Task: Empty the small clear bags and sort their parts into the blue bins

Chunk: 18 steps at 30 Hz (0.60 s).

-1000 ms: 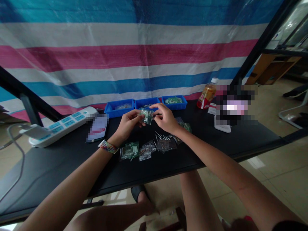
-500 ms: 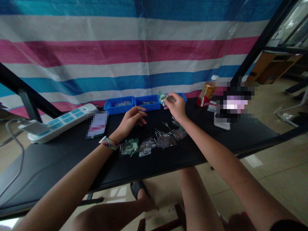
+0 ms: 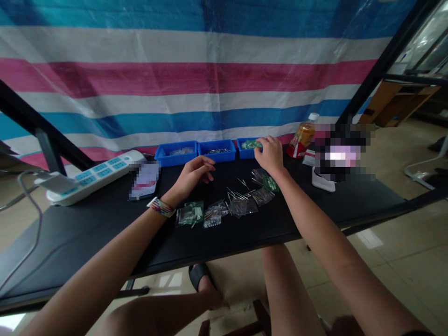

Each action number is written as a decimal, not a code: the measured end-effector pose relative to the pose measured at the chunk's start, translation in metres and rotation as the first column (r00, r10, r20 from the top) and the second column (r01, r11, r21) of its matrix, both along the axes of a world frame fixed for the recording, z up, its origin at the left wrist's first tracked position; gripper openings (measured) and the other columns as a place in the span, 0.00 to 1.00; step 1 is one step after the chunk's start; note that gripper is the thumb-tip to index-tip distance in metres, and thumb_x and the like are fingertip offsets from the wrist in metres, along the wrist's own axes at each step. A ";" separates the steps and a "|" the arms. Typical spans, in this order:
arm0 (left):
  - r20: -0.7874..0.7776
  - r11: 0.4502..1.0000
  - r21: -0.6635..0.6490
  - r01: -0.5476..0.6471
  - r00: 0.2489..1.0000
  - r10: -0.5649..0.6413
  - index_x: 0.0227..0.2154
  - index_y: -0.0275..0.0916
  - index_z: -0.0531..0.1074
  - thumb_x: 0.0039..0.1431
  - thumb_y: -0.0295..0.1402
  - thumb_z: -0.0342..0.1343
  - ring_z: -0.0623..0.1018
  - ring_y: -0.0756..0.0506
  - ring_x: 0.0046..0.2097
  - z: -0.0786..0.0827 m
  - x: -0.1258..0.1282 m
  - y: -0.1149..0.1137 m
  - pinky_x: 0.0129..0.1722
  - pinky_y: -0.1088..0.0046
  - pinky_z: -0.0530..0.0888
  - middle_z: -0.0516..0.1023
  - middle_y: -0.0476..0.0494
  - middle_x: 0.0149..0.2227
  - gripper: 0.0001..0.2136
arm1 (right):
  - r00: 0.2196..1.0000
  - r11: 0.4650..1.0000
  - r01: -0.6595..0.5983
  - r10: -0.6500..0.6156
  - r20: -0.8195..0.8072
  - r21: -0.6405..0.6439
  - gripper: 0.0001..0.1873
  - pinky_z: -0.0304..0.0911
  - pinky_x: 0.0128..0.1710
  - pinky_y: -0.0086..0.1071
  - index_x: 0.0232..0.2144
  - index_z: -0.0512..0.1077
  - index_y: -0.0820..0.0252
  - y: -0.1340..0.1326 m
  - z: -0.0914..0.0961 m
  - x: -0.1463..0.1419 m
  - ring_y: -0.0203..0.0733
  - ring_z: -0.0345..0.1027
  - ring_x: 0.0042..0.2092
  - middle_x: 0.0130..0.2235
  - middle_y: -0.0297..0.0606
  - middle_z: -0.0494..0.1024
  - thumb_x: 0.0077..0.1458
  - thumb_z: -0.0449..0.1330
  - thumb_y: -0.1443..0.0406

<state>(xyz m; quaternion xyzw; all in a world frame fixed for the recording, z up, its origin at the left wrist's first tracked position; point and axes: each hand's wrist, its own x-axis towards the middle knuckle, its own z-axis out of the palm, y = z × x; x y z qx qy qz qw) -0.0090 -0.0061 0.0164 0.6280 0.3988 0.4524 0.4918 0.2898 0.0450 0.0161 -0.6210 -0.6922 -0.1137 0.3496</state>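
My right hand [image 3: 270, 155] is over the right end of the right blue bin [image 3: 240, 152]. Its fingers are bent, with thumb and forefinger apart at the edge of the green packets [image 3: 249, 144] lying inside; the far fingertips are hidden. My left hand [image 3: 196, 172] hovers, fingers loosely bent and holding nothing, in front of the middle blue bin [image 3: 229, 155], which contains thin metal pieces [image 3: 217, 150]. Nearer me, clear bags of small pieces [image 3: 214, 213] lie in a row with loose metal pins [image 3: 238, 192]. Green packets [image 3: 191, 213] lie by my left wrist, and another green packet [image 3: 271, 183] by my right forearm.
A left blue bin [image 3: 161, 161] contains clear bags. Further left are a phone [image 3: 145, 179] and a white power strip [image 3: 98, 175] with a cable. A drink bottle [image 3: 303, 137] and a white device [image 3: 322, 181] stand to the right. A striped sheet [image 3: 217, 74] hangs behind.
My right hand has moved right and slightly down from above the bins, where it held green packets; green packets now show in the right bin. My left hand has barely moved.
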 end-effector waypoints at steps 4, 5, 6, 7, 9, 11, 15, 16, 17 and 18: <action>-0.015 1.000 0.002 0.015 1.000 -0.015 0.42 0.37 0.77 0.56 0.38 0.65 0.81 0.48 0.30 0.001 0.001 -0.001 0.28 0.73 0.75 0.80 0.45 0.36 0.13 | 0.960 0.924 -0.269 0.232 -0.159 -0.273 0.07 0.65 0.40 0.37 0.37 0.82 0.58 -0.017 0.021 -0.012 0.48 0.76 0.39 0.37 0.42 0.84 0.61 0.64 0.64; -0.019 1.000 0.002 0.020 1.000 -0.019 0.41 0.37 0.77 0.56 0.38 0.65 0.81 0.48 0.30 0.002 0.001 -0.001 0.28 0.73 0.75 0.80 0.45 0.36 0.13 | 0.934 0.844 -0.356 0.304 -0.187 -0.403 0.07 0.63 0.36 0.36 0.32 0.82 0.57 -0.021 0.025 -0.017 0.46 0.75 0.35 0.33 0.40 0.83 0.59 0.67 0.61; -0.022 1.000 0.003 0.021 1.000 -0.021 0.41 0.37 0.77 0.56 0.38 0.65 0.81 0.47 0.29 0.002 0.001 -0.001 0.28 0.73 0.75 0.80 0.45 0.35 0.13 | 0.910 0.750 -0.412 0.363 -0.199 -0.517 0.08 0.62 0.33 0.35 0.29 0.81 0.56 -0.024 0.027 -0.021 0.44 0.74 0.32 0.31 0.38 0.83 0.57 0.70 0.59; -0.024 1.000 0.005 0.022 0.999 -0.022 0.41 0.37 0.77 0.56 0.39 0.66 0.81 0.47 0.29 0.002 0.000 -0.001 0.28 0.73 0.75 0.80 0.45 0.35 0.13 | 0.895 0.678 -0.434 0.402 -0.195 -0.593 0.09 0.60 0.31 0.34 0.26 0.81 0.56 -0.027 0.029 -0.026 0.43 0.73 0.30 0.29 0.37 0.82 0.54 0.73 0.60; -0.027 1.000 0.010 0.019 0.999 -0.018 0.40 0.37 0.78 0.56 0.39 0.66 0.81 0.47 0.29 0.002 0.000 0.000 0.28 0.73 0.75 0.80 0.45 0.34 0.13 | 0.883 0.618 -0.431 0.437 -0.168 -0.658 0.10 0.58 0.28 0.33 0.22 0.80 0.56 -0.031 0.030 -0.036 0.41 0.71 0.27 0.27 0.37 0.82 0.47 0.77 0.63; -0.026 1.000 0.013 0.014 1.000 -0.014 0.40 0.37 0.78 0.56 0.39 0.66 0.80 0.47 0.29 0.002 -0.001 0.001 0.28 0.73 0.75 0.80 0.45 0.34 0.13 | 0.870 0.589 -0.441 0.466 -0.161 -0.677 0.11 0.57 0.26 0.32 0.20 0.79 0.56 -0.034 0.029 -0.045 0.39 0.70 0.25 0.25 0.36 0.81 0.43 0.77 0.69; -0.024 1.000 0.014 0.016 1.000 -0.015 0.39 0.37 0.79 0.55 0.39 0.66 0.80 0.47 0.29 0.002 -0.001 0.002 0.28 0.72 0.75 0.80 0.45 0.33 0.13 | 0.865 0.590 -0.421 0.491 -0.107 -0.689 0.11 0.56 0.26 0.31 0.21 0.79 0.56 -0.035 0.028 -0.060 0.39 0.70 0.26 0.26 0.36 0.81 0.41 0.74 0.74; -0.029 1.000 0.013 0.019 0.999 -0.019 0.39 0.37 0.79 0.55 0.39 0.67 0.80 0.47 0.29 0.002 -0.001 0.002 0.28 0.72 0.75 0.80 0.45 0.33 0.13 | 0.864 0.603 -0.411 0.498 -0.079 -0.684 0.10 0.56 0.27 0.32 0.22 0.79 0.56 -0.035 0.028 -0.063 0.40 0.71 0.28 0.28 0.37 0.82 0.41 0.74 0.73; -0.035 1.000 0.014 0.023 0.999 -0.023 0.39 0.37 0.79 0.55 0.39 0.67 0.81 0.47 0.29 0.001 0.000 0.002 0.28 0.72 0.75 0.80 0.45 0.33 0.12 | 0.862 0.616 -0.403 0.504 -0.054 -0.677 0.09 0.56 0.27 0.32 0.22 0.79 0.56 -0.034 0.028 -0.067 0.41 0.72 0.29 0.30 0.37 0.83 0.42 0.74 0.72; -0.042 1.000 0.013 0.027 0.999 -0.027 0.39 0.37 0.79 0.55 0.39 0.67 0.81 0.47 0.29 0.001 0.000 0.002 0.28 0.72 0.75 0.80 0.45 0.33 0.13 | 0.860 0.624 -0.401 0.509 -0.041 -0.671 0.08 0.56 0.28 0.32 0.23 0.79 0.56 -0.033 0.027 -0.071 0.42 0.72 0.31 0.31 0.38 0.83 0.43 0.74 0.70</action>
